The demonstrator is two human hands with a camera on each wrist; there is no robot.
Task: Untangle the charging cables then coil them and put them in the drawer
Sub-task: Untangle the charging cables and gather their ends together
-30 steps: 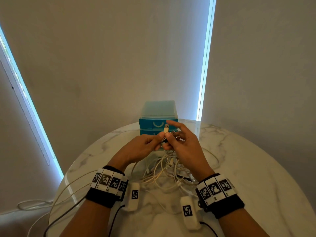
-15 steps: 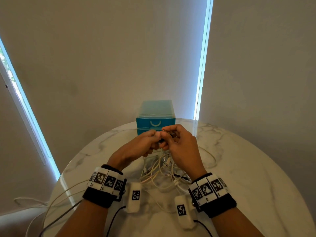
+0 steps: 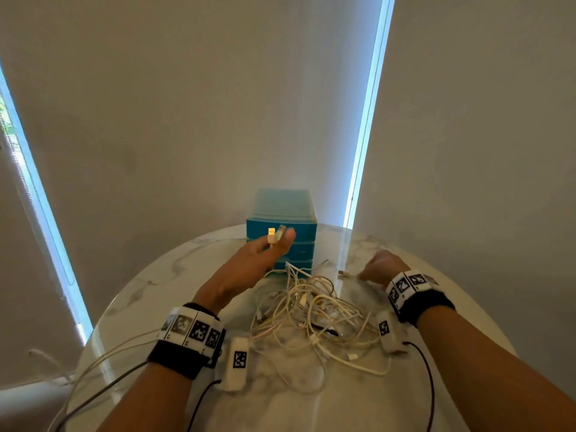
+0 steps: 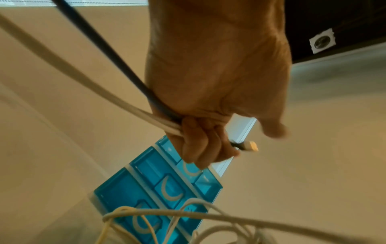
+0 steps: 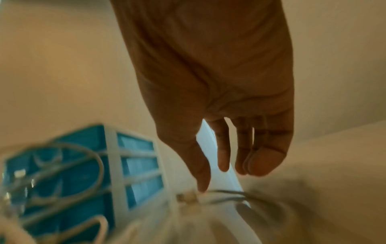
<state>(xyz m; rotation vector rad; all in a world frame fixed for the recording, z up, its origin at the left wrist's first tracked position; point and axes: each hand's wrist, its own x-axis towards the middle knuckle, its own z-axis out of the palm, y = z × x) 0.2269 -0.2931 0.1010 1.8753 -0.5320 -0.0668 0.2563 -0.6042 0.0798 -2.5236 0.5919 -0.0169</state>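
A tangle of white charging cables (image 3: 311,310) lies on the round marble table (image 3: 467,307). My left hand (image 3: 280,243) is raised in front of the blue drawer unit (image 3: 282,213) and grips several cable ends, with two USB plugs (image 3: 271,234) sticking up past the fingers. In the left wrist view the curled fingers (image 4: 200,145) hold white cables and a black one, and one plug (image 4: 250,146) pokes out. My right hand (image 3: 381,268) is low at the right, fingers hanging loosely (image 5: 240,156). One fingertip (image 5: 201,188) touches a loose plug (image 5: 188,196) on the table.
All drawers (image 4: 169,186) of the unit look closed. Sensor leads run from both wristbands off the table's near edge (image 3: 103,366). Grey blinds and a wall corner stand close behind the table.
The hands have parted. The left one rose toward the drawer unit with the plugs. The right one let go and swung right and down to a loose plug on the table.
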